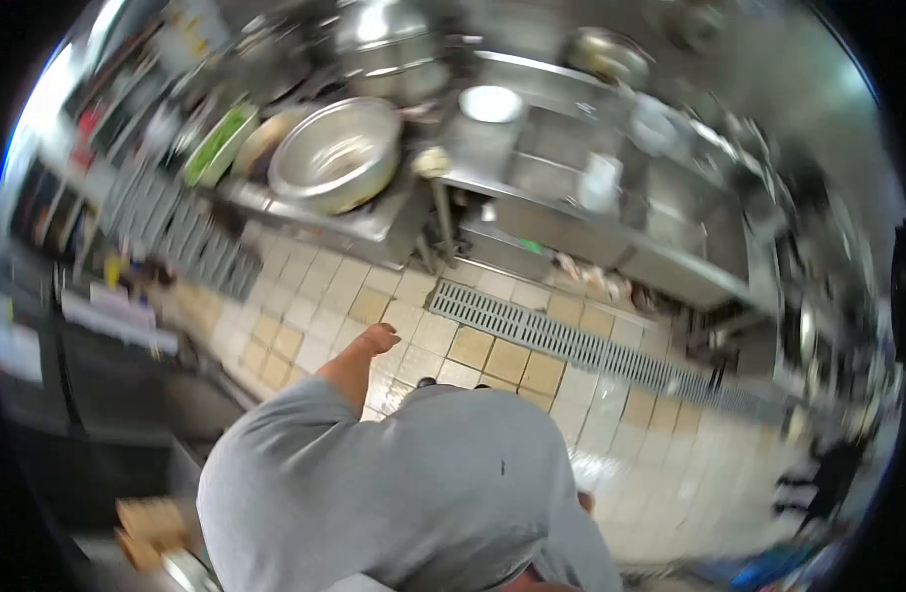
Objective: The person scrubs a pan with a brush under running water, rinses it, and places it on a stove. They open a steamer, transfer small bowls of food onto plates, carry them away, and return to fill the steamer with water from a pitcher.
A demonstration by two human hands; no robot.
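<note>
silver basin (332,153) on the surface (398,229), beyond my left hand (377,339) over tiled floor (325,281); from my feed i cannot tell if its fingers (389,333), or the mostly hidden right hand (585,502), are open.

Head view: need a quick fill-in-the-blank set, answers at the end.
The left hand extends from a ____-coloured sleeve.
A slotted drain grate is set into the tiled ____.
In the image, the large metal basin sits ____ of the sink.
The tray at upper left holds ____ contents.
Missing words: grey; floor; left; green.
</note>
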